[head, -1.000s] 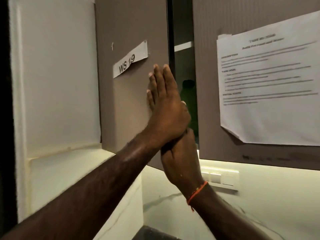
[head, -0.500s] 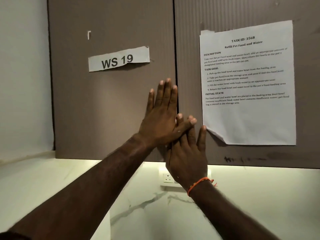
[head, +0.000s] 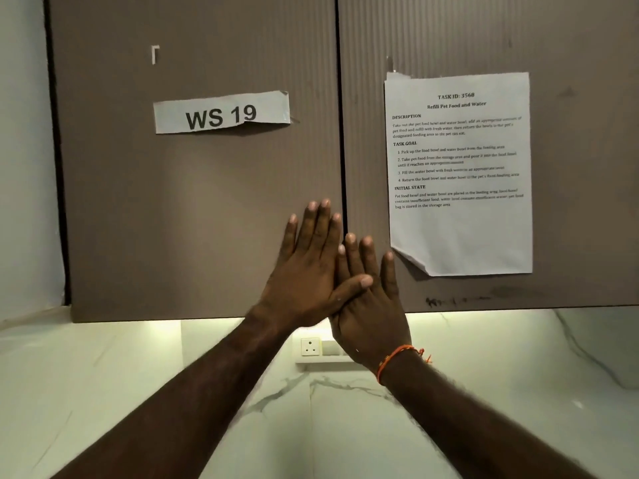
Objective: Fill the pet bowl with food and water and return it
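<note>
My left hand (head: 307, 271) lies flat, fingers spread, on the left brown cabinet door (head: 193, 209) near its right edge. My right hand (head: 371, 305), with an orange thread on the wrist, presses flat on the right cabinet door (head: 570, 46) beside the seam. The left thumb overlaps the back of the right hand. Both doors are closed and neither hand holds anything. No pet bowl, food or water is in view.
A "WS 19" label (head: 221, 114) is taped to the left door and a printed task sheet (head: 460, 171) to the right one. Below the cabinet runs a lit white marble backsplash (head: 484, 357) with a wall socket (head: 310, 346).
The left door, ajar a second ago with a green object visible inside, has been pushed closed. Both hands now rest flat against the doors and the view faces the cabinet squarely.
</note>
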